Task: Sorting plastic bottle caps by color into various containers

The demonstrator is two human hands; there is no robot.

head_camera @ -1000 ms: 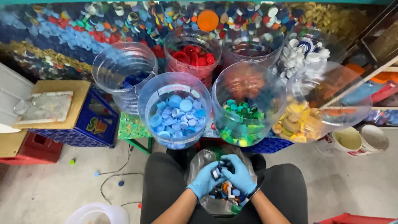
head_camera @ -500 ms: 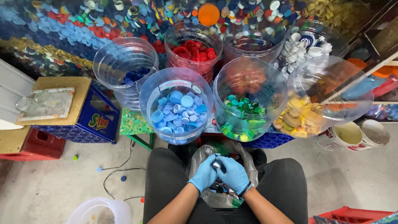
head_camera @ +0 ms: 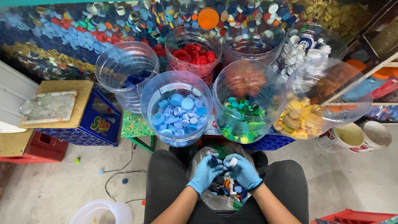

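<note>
Both of my hands wear blue gloves and work over a clear plastic bag (head_camera: 203,158) of mixed bottle caps held between my knees. My left hand (head_camera: 205,174) grips a dark blue cap at its fingertips. My right hand (head_camera: 243,172) pinches a small white cap. The two hands touch each other above the bag's opening. Just beyond them stand a clear tub of light blue caps (head_camera: 177,108) and a clear tub of green caps (head_camera: 244,108).
More clear tubs hold dark blue (head_camera: 126,70), red (head_camera: 193,52), white (head_camera: 309,43) and yellow caps (head_camera: 327,93). A heap of mixed caps (head_camera: 124,25) lies behind. A blue crate (head_camera: 93,122) with a wooden board stands left; two white buckets (head_camera: 352,137) right. Loose caps and a cable lie on the floor.
My hands have risen out of the bag and now hold a dark blue cap and a white cap; the view has tilted slightly downward.
</note>
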